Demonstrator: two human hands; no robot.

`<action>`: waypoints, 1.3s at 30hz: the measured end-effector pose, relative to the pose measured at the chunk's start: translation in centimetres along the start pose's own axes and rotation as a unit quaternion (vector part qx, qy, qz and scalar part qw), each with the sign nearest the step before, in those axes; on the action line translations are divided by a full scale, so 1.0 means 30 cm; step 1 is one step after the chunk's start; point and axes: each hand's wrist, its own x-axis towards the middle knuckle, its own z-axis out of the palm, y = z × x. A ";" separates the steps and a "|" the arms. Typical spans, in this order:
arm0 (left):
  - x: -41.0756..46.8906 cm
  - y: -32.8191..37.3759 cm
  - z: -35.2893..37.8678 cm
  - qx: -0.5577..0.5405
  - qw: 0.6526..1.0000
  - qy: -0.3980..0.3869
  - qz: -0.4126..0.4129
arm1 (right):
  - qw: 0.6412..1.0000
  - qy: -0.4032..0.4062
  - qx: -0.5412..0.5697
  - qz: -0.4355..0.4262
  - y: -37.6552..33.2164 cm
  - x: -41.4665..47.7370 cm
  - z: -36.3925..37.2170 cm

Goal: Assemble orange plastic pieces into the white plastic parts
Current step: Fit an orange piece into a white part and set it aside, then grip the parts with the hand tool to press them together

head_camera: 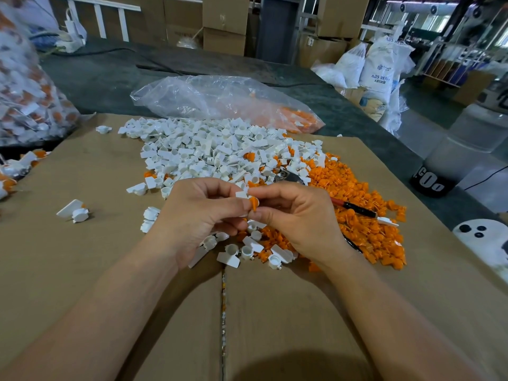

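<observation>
Working over a brown cardboard sheet [110, 284] laid on the dark tabletop [104, 75].

- My left hand [198, 215]: fingers curled, pinching a white plastic part [242, 194] at the fingertips.
- My right hand [297, 221]: thumb and forefinger pinching an orange plastic piece [254, 203]. It touches the white part, between both hands and above the sheet.
- Under my hands: a scatter of loose parts [247, 251], white mixed with orange.
- Left of the hands: a white pair [74, 211] lying apart from the rest.
- Right: an orange heap [371, 232] with a red-and-black tool [357, 209] lying on it.
- Farther, centre: a white heap [206, 149].
- Far: a clear plastic bag [220, 97], some orange pieces at its right end.
- Far left: a second bag [24, 100] holding white-and-orange parts.
</observation>
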 end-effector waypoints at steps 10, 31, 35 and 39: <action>0.001 0.001 0.000 -0.043 0.999 0.003 -0.003 | 0.969 0.046 -0.213 0.119 -0.017 0.026 -0.148; 0.009 -0.003 -0.006 -0.051 0.998 0.027 -0.014 | 0.817 -0.038 -0.498 0.288 0.044 0.037 -0.257; 0.011 -0.013 -0.001 -0.039 0.999 0.035 -0.010 | 0.840 0.007 -0.491 0.230 0.033 0.030 -0.252; 0.016 -0.019 0.003 -0.051 0.997 0.062 0.006 | 0.879 0.028 -0.456 0.135 0.027 0.033 -0.220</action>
